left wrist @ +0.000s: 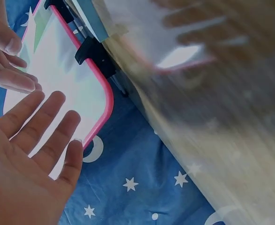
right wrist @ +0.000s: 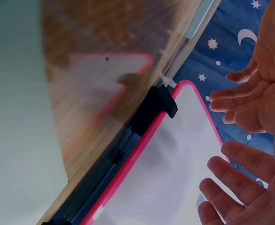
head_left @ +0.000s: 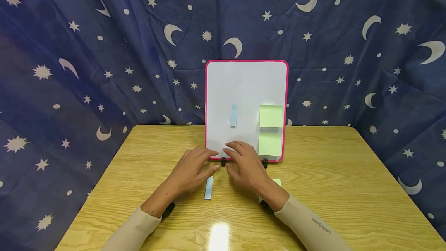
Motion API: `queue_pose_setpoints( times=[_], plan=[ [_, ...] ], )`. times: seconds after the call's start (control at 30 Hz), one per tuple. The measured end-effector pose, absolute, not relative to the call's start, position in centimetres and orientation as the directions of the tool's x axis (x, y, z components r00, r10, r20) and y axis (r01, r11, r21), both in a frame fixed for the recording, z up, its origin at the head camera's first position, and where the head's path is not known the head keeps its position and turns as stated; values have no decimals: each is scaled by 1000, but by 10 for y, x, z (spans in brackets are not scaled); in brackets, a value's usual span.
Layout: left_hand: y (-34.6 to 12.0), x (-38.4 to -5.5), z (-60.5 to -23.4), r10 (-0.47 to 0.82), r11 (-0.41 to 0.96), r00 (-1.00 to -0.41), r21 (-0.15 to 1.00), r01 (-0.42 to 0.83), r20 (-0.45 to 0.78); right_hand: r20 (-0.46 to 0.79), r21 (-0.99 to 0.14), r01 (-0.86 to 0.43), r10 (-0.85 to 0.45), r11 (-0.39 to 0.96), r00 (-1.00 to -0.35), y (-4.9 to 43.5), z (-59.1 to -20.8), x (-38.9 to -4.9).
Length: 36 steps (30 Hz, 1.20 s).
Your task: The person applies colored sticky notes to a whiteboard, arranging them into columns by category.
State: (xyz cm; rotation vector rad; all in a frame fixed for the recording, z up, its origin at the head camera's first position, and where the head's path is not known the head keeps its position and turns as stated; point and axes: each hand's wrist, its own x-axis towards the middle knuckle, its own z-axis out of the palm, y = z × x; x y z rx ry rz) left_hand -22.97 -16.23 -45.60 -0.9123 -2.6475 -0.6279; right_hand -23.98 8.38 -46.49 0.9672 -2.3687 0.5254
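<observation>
Both hands hover over the table just in front of a small whiteboard point(head_left: 245, 84) with a pink rim. My left hand point(head_left: 192, 170) has relaxed, spread fingers and holds nothing. Facing it, my right hand point(head_left: 246, 167) is likewise empty, its fingers loosely bent in front of the board's lower edge. A pale blue sticky strip point(head_left: 233, 116) is on the board near the middle. Two light green sticky notes, an upper note point(head_left: 271, 116) and a lower note point(head_left: 270, 145), are stacked along its right side. Another blue strip point(head_left: 208, 188) lies on the table beside my left thumb.
Black stand clips point(head_left: 223, 162) support the board's bottom edge. Light green paper point(head_left: 278, 182) lies on the wooden table point(head_left: 348, 189), partly hidden under my right forearm. A dark blue curtain point(head_left: 348, 30) with moons and stars hangs behind and at both sides.
</observation>
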Motion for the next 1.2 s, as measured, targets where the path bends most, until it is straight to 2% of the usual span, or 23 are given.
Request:
queue_pose_setpoints(
  times=[0.27, 0.5, 0.83, 1.2],
  plan=[
    [-172, -219, -459, 536, 720, -770, 290, 631, 346, 623, -150, -749, -527, 645, -579, 84, -468, -232],
    [-177, -212, -462, 538, 738, -786, 280, 614, 305, 582, -153, -760, -564, 631, -585, 82, -468, -225],
    [-185, -204, -462, 583, 724, -760, 242, 646, 287, 546, -172, -785, -605, 595, -579, 76, -468, -221],
    [-193, -200, -465, 600, 735, -768, 225, 640, 224, 462, -167, -785, -656, 596, -597, 73, -470, -217]
  ],
)
